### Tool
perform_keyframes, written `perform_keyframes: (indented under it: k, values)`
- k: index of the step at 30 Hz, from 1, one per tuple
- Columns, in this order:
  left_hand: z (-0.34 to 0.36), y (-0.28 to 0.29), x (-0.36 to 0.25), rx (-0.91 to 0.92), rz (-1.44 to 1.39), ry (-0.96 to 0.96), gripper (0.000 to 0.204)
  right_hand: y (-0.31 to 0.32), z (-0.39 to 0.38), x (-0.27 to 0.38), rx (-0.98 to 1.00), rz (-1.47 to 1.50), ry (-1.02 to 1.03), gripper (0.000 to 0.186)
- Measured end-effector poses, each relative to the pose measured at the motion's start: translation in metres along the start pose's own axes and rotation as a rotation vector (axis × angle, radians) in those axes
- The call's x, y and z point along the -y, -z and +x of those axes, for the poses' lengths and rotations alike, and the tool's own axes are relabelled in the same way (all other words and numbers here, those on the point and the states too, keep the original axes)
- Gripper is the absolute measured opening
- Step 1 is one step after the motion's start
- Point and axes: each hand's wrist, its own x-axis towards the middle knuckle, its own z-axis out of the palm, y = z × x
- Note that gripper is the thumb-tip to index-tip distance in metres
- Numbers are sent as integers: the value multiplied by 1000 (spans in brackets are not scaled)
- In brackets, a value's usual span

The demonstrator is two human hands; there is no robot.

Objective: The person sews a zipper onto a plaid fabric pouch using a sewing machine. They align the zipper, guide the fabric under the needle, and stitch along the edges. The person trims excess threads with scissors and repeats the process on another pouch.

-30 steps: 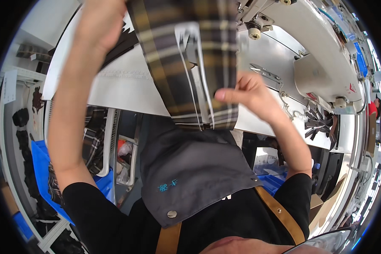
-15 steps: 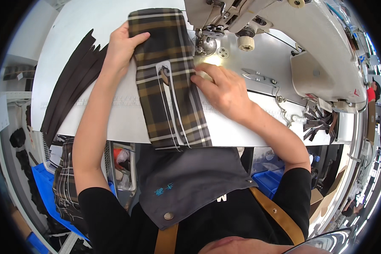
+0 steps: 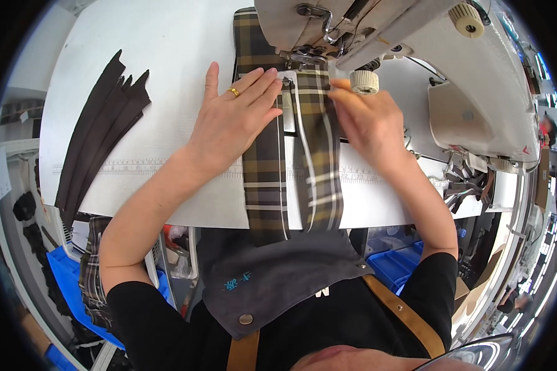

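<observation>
The plaid fabric piece, with a white-edged slot down its middle, lies lengthwise on the white work table, its upper part under the sewing machine's head. My left hand rests flat on its left half just below the presser foot, fingers stretched out and a ring on one. My right hand is at the fabric's right edge below a white knob, fingers bent and pinched on the cloth. Both forearms reach in from the lower corners.
Dark cloth strips lie at left. Scraps sit by the machine bed at right. A blue bin and another blue container with plaid pieces are below the table. Part of a person shows at the far right.
The plaid piece, lifted at first, now lies flat, farther right, under the machine head. My left hand moved from gripping its upper left edge to resting flat on it. My right hand shifted rightward.
</observation>
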Motion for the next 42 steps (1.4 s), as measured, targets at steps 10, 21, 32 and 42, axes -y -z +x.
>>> perform_keyframes:
  k: [10,21,32,42]
  values:
    - [-1,-2,1,-53,17,-67,38,-18,22,-10,34,196,-192,14]
    - [7,-3,-5,38,2,-47,45,-21,11,-16,16,168,-192,11]
    - [9,-5,-5,100,43,-62,46,-17,14,-22,116,221,-278,5]
    - [3,-14,6,132,87,-20,38,141,-174,-36,74,-291,-611,21]
